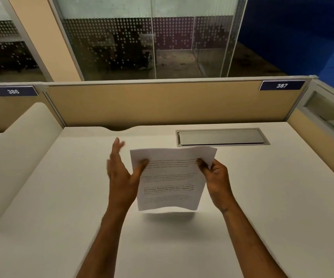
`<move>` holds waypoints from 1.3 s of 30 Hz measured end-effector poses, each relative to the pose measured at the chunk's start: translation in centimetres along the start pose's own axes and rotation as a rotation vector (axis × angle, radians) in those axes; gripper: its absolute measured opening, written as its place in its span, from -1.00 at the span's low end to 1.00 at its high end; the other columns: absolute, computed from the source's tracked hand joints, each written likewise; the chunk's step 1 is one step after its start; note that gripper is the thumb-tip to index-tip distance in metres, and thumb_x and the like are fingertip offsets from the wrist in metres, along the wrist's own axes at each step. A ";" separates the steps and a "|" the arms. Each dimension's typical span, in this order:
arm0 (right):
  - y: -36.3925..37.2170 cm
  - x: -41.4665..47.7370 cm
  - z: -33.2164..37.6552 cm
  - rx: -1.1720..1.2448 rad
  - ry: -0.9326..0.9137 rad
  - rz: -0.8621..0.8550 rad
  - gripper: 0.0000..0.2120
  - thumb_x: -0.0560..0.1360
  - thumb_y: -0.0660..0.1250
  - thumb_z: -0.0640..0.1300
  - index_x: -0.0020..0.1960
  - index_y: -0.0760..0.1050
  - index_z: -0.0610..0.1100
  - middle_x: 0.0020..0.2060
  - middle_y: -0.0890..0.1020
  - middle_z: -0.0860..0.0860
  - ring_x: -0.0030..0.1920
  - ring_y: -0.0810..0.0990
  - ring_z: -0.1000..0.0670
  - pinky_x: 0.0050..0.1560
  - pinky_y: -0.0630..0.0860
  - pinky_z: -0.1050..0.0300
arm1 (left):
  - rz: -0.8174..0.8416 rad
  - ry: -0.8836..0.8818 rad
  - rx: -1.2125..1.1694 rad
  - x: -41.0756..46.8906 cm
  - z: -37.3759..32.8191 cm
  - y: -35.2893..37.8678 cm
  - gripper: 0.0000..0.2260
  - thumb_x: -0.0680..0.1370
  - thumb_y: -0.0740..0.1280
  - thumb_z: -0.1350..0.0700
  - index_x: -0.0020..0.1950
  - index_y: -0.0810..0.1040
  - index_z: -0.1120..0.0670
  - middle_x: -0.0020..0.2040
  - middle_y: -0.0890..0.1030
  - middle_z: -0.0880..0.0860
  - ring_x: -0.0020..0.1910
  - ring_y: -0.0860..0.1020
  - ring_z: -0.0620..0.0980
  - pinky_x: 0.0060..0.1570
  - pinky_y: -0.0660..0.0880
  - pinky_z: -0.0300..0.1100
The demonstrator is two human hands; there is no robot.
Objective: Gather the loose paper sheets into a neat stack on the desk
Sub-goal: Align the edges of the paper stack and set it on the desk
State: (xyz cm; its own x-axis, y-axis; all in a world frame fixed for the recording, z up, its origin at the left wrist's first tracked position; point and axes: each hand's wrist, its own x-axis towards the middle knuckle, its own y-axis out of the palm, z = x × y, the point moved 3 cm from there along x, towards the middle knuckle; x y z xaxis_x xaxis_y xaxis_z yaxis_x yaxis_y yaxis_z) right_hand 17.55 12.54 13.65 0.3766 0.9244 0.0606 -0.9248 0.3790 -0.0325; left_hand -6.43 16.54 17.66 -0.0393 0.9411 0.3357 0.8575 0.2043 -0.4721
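Note:
A bundle of white printed paper sheets (170, 179) hangs above the middle of the white desk (262, 197), its lower edge lifted and casting a shadow. My right hand (217, 178) grips the sheets at their upper right corner, thumb on top. My left hand (122, 171) is at the left edge, its thumb pressed on the page while the other fingers are spread out and blurred, pointing away. How many sheets are in the bundle cannot be told.
A grey metal cable flap (222, 137) is set into the desk behind the sheets. Tan partition panels (162, 103) with number plates 386 and 387 close off the back. A white divider (17, 153) rises on the left.

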 end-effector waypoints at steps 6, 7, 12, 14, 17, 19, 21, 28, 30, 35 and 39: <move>-0.3 0.1 0.0 0.023 -0.023 0.028 -0.84 0.55 0.26 0.00 0.04 0.60 0.04 -0.16 0.72 0.06 -0.13 0.69 -0.02 -0.23 0.66 0.18 | 0.069 -0.238 -0.466 -1.8 1.8 2.2 -0.81 0.67 0.11 0.05 0.01 0.50 -0.01 -0.10 0.61 -0.03 -0.22 0.61 -0.28 -0.29 0.53 -0.40; -0.2 0.1 -0.3 0.027 -0.015 0.041 -0.84 0.55 0.26 -0.01 0.05 0.60 0.03 -0.15 0.72 0.06 -0.13 0.70 0.01 -0.23 0.64 0.21 | 0.061 -0.249 -0.473 -2.2 2.1 2.6 -0.80 0.68 0.09 0.04 0.00 0.49 -0.01 -0.10 0.59 -0.02 -0.23 0.60 -0.29 -0.28 0.53 -0.38; 0.2 -0.5 -3.3 0.040 0.077 0.107 -0.82 0.60 0.23 -0.06 0.10 0.59 0.00 -0.11 0.72 0.10 -0.10 0.69 0.11 -0.18 0.61 0.23 | 0.022 -0.381 -0.497 -4.0 5.3 5.4 -0.78 0.69 0.05 -0.03 0.07 0.46 -0.02 -0.06 0.57 -0.04 -0.11 0.58 -0.13 -0.16 0.53 -0.21; 0.2 -0.6 -4.4 0.032 0.107 0.113 -0.82 0.61 0.22 -0.08 0.11 0.58 0.04 -0.10 0.71 0.14 -0.08 0.69 0.13 -0.18 0.61 0.26 | -0.001 -0.405 -0.468 -4.7 6.4 6.3 -0.76 0.69 0.04 -0.02 0.13 0.45 0.04 -0.04 0.57 -0.03 -0.08 0.58 -0.08 -0.20 0.55 -0.27; -0.1 -1.0 -6.0 0.012 0.153 0.117 -0.82 0.60 0.22 -0.08 0.12 0.56 0.04 -0.05 0.71 0.15 -0.05 0.68 0.16 -0.17 0.61 0.30 | -0.002 -0.436 -0.420 -5.6 8.1 7.2 -0.74 0.69 0.04 0.00 0.16 0.45 0.08 -0.02 0.57 0.00 -0.05 0.59 -0.05 -0.24 0.56 -0.28; -0.5 -1.3 -7.6 0.007 0.195 0.131 -0.82 0.59 0.25 -0.08 0.14 0.57 0.04 0.00 0.71 0.13 0.00 0.68 0.15 -0.11 0.61 0.30 | 0.013 -0.442 -0.384 -6.4 9.4 7.6 -0.74 0.69 0.05 0.00 0.17 0.45 0.09 0.01 0.58 0.01 -0.02 0.60 -0.04 -0.20 0.56 -0.28; -0.9 -1.8 -9.4 0.000 0.238 0.148 -0.81 0.58 0.27 -0.10 0.15 0.57 0.03 0.04 0.71 0.12 0.05 0.68 0.16 -0.03 0.60 0.30 | 0.031 -0.442 -0.331 -7.2 10.8 8.1 -0.76 0.69 0.06 0.04 0.16 0.46 0.12 0.03 0.59 0.02 0.00 0.59 -0.06 -0.20 0.57 -0.32; -1.4 -3.4 -14.9 -0.255 0.350 0.207 -0.74 0.58 0.30 -0.16 0.06 0.55 0.23 -0.06 0.64 0.41 0.01 0.59 0.40 0.06 0.48 0.44 | 0.182 -0.420 -0.132 -9.3 15.5 9.2 -0.85 0.67 0.11 0.26 0.11 0.44 0.08 0.03 0.55 0.00 -0.01 0.53 -0.12 0.05 0.48 -0.29; -1.3 -3.0 -15.4 -0.285 0.344 0.203 -0.77 0.59 0.29 -0.15 0.11 0.55 0.16 -0.11 0.63 0.46 -0.02 0.58 0.45 0.02 0.47 0.50 | 0.224 -0.426 -0.086 -9.1 16.4 9.3 -0.86 0.68 0.11 0.24 0.07 0.45 0.09 0.02 0.56 0.04 -0.04 0.53 -0.12 -0.06 0.43 -0.40; -1.1 -0.2 -15.3 -0.311 0.389 0.126 -0.81 0.58 0.29 -0.07 -0.04 0.61 -0.15 -0.08 0.72 -0.06 -0.09 0.66 -0.08 -0.05 0.57 0.04 | 0.256 -0.393 -0.051 -5.9 16.7 9.4 -0.77 0.68 0.11 0.13 -0.06 0.46 0.19 -0.11 0.58 0.10 -0.14 0.56 0.03 -0.23 0.46 -0.29; 0.8 4.1 -13.2 -0.305 0.380 0.049 -0.81 0.58 0.28 -0.05 -0.12 0.56 -0.14 -0.11 0.70 -0.12 -0.13 0.63 -0.10 -0.16 0.50 0.05 | 0.283 -0.395 -0.038 -0.6 15.8 9.4 -0.72 0.68 0.10 0.08 -0.06 0.45 0.23 -0.16 0.57 0.08 -0.20 0.55 0.03 -0.26 0.58 -0.03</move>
State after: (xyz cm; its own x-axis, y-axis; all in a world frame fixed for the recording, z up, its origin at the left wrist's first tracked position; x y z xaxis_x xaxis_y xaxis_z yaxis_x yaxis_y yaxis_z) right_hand 19.03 17.21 0.71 0.3781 0.8705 -0.3149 -0.9057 0.2775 -0.3205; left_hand -6.51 22.18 0.15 0.0129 0.9901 -0.1395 0.8806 -0.0774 -0.4676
